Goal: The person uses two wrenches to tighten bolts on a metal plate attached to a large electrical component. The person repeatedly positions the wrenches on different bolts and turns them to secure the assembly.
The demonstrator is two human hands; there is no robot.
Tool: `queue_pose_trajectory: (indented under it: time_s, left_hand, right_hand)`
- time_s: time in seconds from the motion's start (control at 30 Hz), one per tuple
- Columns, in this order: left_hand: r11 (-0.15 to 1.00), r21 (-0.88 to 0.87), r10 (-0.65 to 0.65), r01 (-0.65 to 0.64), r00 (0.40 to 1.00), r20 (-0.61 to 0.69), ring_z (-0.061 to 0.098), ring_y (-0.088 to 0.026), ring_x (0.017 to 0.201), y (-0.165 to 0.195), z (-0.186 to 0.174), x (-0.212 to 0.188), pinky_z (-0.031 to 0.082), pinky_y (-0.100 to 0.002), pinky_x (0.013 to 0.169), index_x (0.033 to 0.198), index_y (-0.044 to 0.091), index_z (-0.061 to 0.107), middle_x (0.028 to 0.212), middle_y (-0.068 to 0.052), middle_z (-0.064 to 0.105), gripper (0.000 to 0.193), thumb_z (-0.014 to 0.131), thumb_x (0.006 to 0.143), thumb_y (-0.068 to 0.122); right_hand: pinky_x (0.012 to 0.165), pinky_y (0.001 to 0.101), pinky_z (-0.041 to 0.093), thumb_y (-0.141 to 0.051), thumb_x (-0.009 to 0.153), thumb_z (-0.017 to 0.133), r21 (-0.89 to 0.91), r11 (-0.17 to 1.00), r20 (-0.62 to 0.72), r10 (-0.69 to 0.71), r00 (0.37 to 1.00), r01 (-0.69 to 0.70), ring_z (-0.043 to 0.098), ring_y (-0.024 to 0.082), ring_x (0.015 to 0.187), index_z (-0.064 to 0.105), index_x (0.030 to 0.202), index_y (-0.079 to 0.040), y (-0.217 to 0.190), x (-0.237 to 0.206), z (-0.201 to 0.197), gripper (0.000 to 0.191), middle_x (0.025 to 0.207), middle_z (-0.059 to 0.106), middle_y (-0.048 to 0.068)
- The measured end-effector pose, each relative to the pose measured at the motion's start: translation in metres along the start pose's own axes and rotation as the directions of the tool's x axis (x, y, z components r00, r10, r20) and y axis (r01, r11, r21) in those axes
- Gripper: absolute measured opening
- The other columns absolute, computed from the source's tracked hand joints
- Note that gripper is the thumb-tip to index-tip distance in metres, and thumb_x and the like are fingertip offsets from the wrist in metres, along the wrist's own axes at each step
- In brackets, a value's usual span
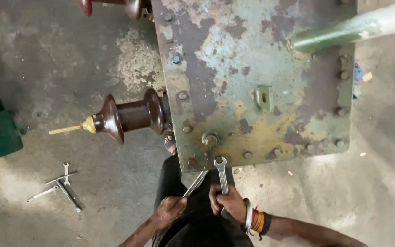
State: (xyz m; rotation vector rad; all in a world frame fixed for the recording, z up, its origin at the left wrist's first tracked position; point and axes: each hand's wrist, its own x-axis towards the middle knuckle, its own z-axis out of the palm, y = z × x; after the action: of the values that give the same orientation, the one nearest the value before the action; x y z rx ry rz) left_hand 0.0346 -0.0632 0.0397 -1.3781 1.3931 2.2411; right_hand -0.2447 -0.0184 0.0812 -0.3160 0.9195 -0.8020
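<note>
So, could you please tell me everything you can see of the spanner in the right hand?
The spanner is a slim, bare grey metal tool, a ring head at its far end and a flat shank. It points up and away from the person, nearly upright in the head view. Its ring sits at the lower edge of the rusty green metal cover, by a bolt there. The right hand wraps its lower shank, hiding that end.

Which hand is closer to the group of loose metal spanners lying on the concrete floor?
The left hand. The loose metal spanners lie on the concrete floor to its left, some way off. The right hand is farther, on the other side of the left hand, gripping a ring spanner.
</note>
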Motion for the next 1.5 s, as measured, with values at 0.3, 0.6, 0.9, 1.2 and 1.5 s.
queue_pose_trajectory:
  time_s: [0.3,0.6,0.9,1.2,1.5]
  left_hand:
    - [0.979,-0.198,0.137,-0.045,0.868,0.478,0.051,-0.011,0.041,0.015,-0.017,0.003,0.036,-0.027,0.037,0.064,0.009,0.052,0.050,-0.002,0.050,0.065,0.042,0.104,0.059]
    - [0.942,-0.309,0.257,-0.130,0.870,0.420,0.047,-0.012,0.033,0.007,0.020,0.020,0.037,-0.027,0.032,0.052,0.009,0.042,0.043,-0.002,0.041,0.077,0.039,0.102,0.067]
    - [0.896,-0.421,0.283,-0.139,0.910,0.302,0.044,-0.013,0.033,-0.027,0.069,0.041,0.037,-0.029,0.033,0.054,0.009,0.040,0.044,-0.003,0.038,0.079,0.036,0.096,0.076]
    - [0.520,-0.845,0.243,-0.128,0.970,0.002,0.037,-0.017,0.030,-0.063,0.197,0.079,0.031,-0.030,0.030,0.071,0.004,0.051,0.044,-0.004,0.040,0.075,0.028,0.106,0.065]
    - [0.337,-0.921,0.153,-0.196,0.976,-0.152,0.036,-0.020,0.028,-0.035,0.292,0.131,0.031,-0.032,0.028,0.059,0.005,0.046,0.041,-0.008,0.040,0.071,0.020,0.105,0.052]
  right_hand:
    - [0.126,0.0520,0.027,-0.023,0.080,0.063,0.099,0.988,0.190,0.100,0.977,-0.121,0.025,0.032,0.159,0.020,0.163,-0.007,-0.059,-0.016,0.050,0.095,0.171,0.025,0.013]
    - [0.135,0.0465,0.011,-0.017,0.070,0.063,0.105,0.992,0.344,0.034,0.938,-0.075,0.018,0.030,0.164,0.017,0.168,-0.005,-0.053,-0.017,0.037,0.108,0.174,0.022,0.019]
    - [0.133,0.0446,0.020,-0.010,0.073,0.068,0.184,0.982,0.266,-0.014,0.964,-0.036,0.031,0.030,0.156,0.027,0.159,-0.006,-0.036,-0.032,0.010,0.095,0.160,0.039,0.015]
    - [0.101,0.0410,0.047,0.005,0.067,0.057,0.159,0.978,0.138,-0.160,0.977,0.138,0.055,0.022,0.106,0.047,0.130,-0.002,0.001,-0.043,-0.028,0.064,0.114,0.050,0.008]
    - [0.058,0.0265,0.039,0.009,0.079,0.058,-0.016,0.996,-0.157,-0.084,0.984,0.082,0.046,0.010,0.064,0.049,0.105,-0.004,0.017,-0.048,-0.057,0.030,0.079,0.045,0.000]
